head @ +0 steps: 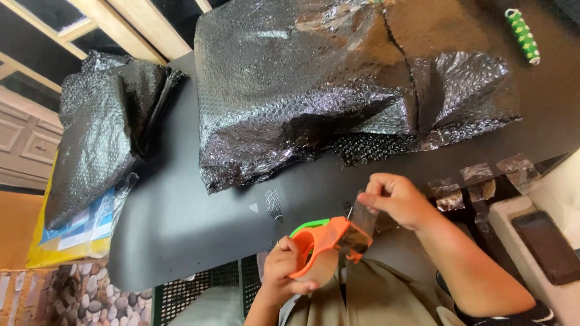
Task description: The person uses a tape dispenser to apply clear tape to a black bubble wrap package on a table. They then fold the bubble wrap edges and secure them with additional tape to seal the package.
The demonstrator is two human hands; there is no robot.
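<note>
My left hand (285, 268) grips an orange and green tape dispenser (326, 241) near the front edge of the black table (181, 211). My right hand (396, 199) pinches the free end of a clear tape strip (364, 216) drawn out from the dispenser. Just beyond my hands lies a large bundle wrapped in black bubble wrap (314, 84), which neither hand touches.
A second black bubble-wrapped package (99, 139) rests at the left on yellow and blue packets (78, 232). Cut tape strips (477, 181) hang from the table's right edge. A green patterned roll (522, 35) lies far right. A dark phone (547, 244) sits on a white surface.
</note>
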